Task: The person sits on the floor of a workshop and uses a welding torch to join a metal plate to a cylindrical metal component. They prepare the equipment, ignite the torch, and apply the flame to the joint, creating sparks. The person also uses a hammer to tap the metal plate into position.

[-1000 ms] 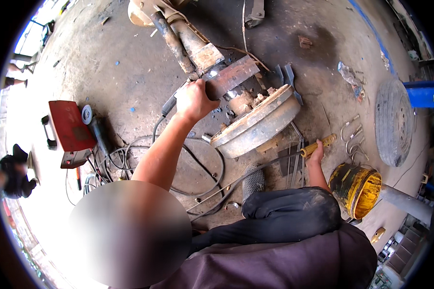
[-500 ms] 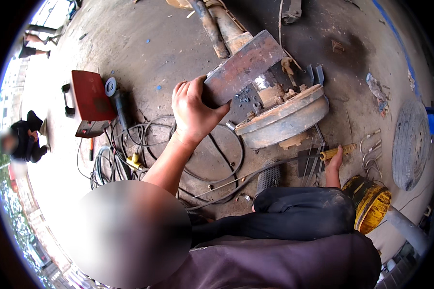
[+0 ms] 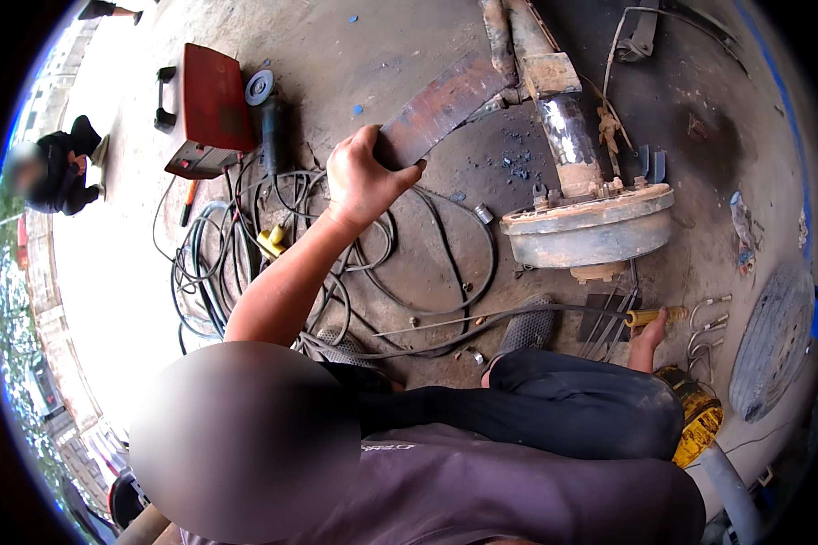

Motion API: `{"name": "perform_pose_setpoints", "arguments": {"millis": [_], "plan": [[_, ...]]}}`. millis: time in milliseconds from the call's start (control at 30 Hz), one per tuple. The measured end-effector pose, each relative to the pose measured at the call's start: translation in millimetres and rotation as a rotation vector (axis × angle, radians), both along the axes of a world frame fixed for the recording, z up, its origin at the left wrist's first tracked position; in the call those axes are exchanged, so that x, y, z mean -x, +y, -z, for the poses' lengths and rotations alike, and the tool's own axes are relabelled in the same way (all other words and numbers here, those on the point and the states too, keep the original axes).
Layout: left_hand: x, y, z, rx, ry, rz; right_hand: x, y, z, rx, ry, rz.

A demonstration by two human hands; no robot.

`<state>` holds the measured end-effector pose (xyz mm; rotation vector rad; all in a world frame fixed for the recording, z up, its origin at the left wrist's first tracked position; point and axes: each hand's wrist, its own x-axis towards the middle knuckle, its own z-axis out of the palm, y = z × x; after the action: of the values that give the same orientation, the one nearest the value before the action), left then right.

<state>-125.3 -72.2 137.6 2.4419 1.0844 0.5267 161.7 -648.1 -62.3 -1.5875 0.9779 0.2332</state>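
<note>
Plate (image 3: 447, 104) extends rightward from left hand (image 3: 365, 177) gripping it; right hand (image 3: 648, 338) clasps yellow handle (image 3: 643, 318).

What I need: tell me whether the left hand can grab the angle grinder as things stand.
Probably not: the left hand already grips the flat metal plate, though nothing visible stands between that hand and the angle grinder.

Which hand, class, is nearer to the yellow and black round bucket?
Right. The right hand, holding a yellow cylindrical handle, is just above and left of the bucket in view; the left hand, holding a flat rusty metal plate, is far up and left.
</note>
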Motion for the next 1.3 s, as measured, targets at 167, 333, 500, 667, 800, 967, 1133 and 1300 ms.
{"name": "perform_pose_setpoints", "arguments": {"millis": [167,333,500,667,800,967,1133,1300], "plan": [[8.3,3.8,11.2,0.067,-0.024,-0.043,10.2,-14.5,-0.4,-0.028,-0.025,-0.017],[-17.7,1.6,18.0,0.019,-0.109,0.065,19.8,-50.7,18.0,0.028,-0.033,0.013],[-76.9,-3.4,23.9,0.067,-0.13,0.1,17.4,-42.8,27.6,0.141,0.013,0.008],[-156.4,-12.9,13.4,0.194,-0.063,0.08,19.6,-55.4,30.3,0.118,0.073,0.014],[-193.1,-11.3,17.6,0.229,0.0,0.073,27.3,-52.9,31.9,0.101,0.146,0.07],[-215.2,-10.5,19.8,0.228,0.057,0.03,35.6,-61.0,34.4,0.072,0.153,0.074],[-222.8,-1.5,2.7,0.289,0.188,0.094,34.6,-61.9,35.1,0.085,0.179,0.08],[-214.4,11.5,12.7,0.282,0.129,0.164,36.4,-64.7,34.3,0.063,0.198,0.024]]}}
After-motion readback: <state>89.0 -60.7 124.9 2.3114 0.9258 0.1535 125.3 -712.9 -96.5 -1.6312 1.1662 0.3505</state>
